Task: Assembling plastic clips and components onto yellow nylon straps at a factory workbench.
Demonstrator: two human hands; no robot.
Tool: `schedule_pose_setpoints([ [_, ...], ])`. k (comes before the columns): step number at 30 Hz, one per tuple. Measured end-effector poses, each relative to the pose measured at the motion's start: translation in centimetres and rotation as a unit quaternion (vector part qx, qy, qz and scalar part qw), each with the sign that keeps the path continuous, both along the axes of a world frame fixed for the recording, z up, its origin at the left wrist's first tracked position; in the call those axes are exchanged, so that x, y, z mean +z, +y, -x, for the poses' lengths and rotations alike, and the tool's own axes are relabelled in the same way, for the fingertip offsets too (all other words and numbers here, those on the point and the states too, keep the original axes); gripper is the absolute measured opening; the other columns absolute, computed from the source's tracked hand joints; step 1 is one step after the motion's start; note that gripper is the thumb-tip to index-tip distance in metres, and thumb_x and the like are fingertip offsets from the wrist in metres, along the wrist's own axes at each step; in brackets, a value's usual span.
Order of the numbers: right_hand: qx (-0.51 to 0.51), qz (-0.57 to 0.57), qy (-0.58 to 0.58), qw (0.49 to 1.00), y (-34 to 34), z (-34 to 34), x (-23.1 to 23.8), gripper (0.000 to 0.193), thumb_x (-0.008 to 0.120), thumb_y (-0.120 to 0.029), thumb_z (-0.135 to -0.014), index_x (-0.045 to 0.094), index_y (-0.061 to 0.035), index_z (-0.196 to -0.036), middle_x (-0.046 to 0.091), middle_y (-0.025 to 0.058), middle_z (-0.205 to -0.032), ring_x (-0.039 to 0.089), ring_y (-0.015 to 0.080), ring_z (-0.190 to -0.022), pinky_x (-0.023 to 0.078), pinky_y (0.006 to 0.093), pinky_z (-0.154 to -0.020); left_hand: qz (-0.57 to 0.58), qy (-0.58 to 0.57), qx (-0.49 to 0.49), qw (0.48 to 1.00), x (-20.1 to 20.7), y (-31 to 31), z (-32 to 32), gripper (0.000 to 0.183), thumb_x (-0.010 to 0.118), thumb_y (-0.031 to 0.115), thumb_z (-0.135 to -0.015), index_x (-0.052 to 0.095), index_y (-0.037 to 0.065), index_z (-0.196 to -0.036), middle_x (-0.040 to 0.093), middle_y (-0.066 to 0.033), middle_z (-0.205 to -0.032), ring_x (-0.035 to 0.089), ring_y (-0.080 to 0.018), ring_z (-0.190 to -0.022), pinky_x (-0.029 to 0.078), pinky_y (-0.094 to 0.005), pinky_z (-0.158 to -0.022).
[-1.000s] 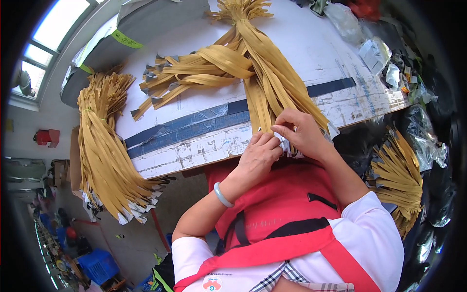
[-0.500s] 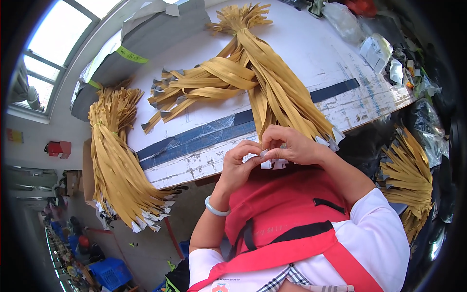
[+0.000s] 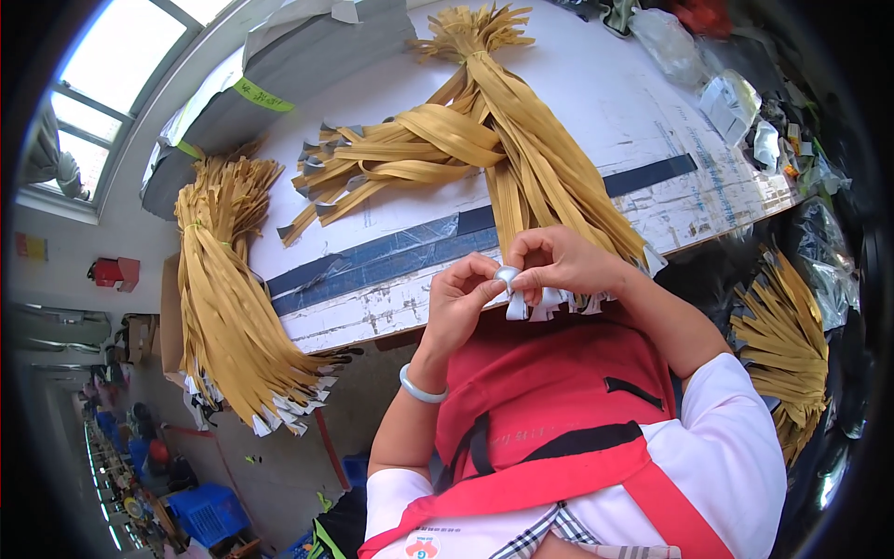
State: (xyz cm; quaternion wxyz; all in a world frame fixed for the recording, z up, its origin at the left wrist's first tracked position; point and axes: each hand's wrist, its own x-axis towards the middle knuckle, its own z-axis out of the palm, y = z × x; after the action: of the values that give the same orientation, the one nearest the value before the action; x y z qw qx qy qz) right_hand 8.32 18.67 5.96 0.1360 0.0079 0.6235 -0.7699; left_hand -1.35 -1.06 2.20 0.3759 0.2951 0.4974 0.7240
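Note:
My left hand (image 3: 458, 300) and my right hand (image 3: 570, 265) meet at the near edge of the table. Both are closed, thumbs against fingers, pinching a small whitish tab (image 3: 507, 274) at the end of a tan strip. The strips look like zipper tape; a long tied bundle of them (image 3: 521, 121) runs from the table's far side down to my hands. More white tabs (image 3: 549, 300) hang below my right hand. Left of the bundle, several folded-over strips (image 3: 400, 149) show grey ends. My fingers partly cover the pinched tab.
Another tied tan bundle (image 3: 214, 289) with white ends droops over the table's left end. More tan strips (image 3: 787, 345) lie at the right. Dark bands (image 3: 372, 265) cross the white table (image 3: 372, 307). Plastic bags and scraps (image 3: 731, 102) crowd the far right. A grey sheet (image 3: 326, 56) stands at back left.
Between my fingers the whitish tab has turned up and now shows a wider, curled face. My right hand has risen slightly. The whole view has shifted a little.

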Motion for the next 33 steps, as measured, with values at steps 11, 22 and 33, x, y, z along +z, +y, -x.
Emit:
schedule_pose_setpoints([
  [11,-0.13,-0.373,0.289,0.872,-3.3,0.3,0.5,0.018,0.069,-0.007,-0.083,0.053,-0.0021,-0.089,0.057,0.0135,-0.086,0.06,0.034,-0.079,0.05,0.0393,-0.067,0.0,0.18,0.269,0.946,0.1,0.7,-3.0,0.009,0.059,-0.009,-0.094,0.058,-0.002,-0.098,0.06,-0.0047,-0.097,0.059,-0.0097,-0.081,0.051,-0.0231,-0.071],
  [22,-0.041,-0.226,0.106,0.967,-2.4,1.6,1.2,0.02,0.071,-0.009,-0.087,0.054,0.0009,-0.091,0.065,0.0114,-0.082,0.066,0.0215,-0.073,0.052,0.0326,-0.064,-0.024,-0.008,0.253,0.967,-1.5,0.1,-3.7,0.005,0.06,0.003,-0.099,0.055,0.001,-0.099,0.061,-0.0051,-0.096,0.06,-0.0107,-0.076,0.053,-0.0242,-0.063],
  [33,-0.286,-0.371,0.145,0.872,-1.9,3.4,-2.3,0.015,0.068,-0.005,-0.089,0.054,-0.0007,-0.088,0.062,0.0022,-0.073,0.062,0.0077,-0.066,0.05,0.024,-0.059,-0.028,0.268,0.299,0.915,-0.2,1.7,-5.6,0.015,0.059,-0.012,-0.091,0.054,0.001,-0.095,0.056,-0.0083,-0.094,0.055,-0.0113,-0.07,0.046,-0.0221,-0.059],
])
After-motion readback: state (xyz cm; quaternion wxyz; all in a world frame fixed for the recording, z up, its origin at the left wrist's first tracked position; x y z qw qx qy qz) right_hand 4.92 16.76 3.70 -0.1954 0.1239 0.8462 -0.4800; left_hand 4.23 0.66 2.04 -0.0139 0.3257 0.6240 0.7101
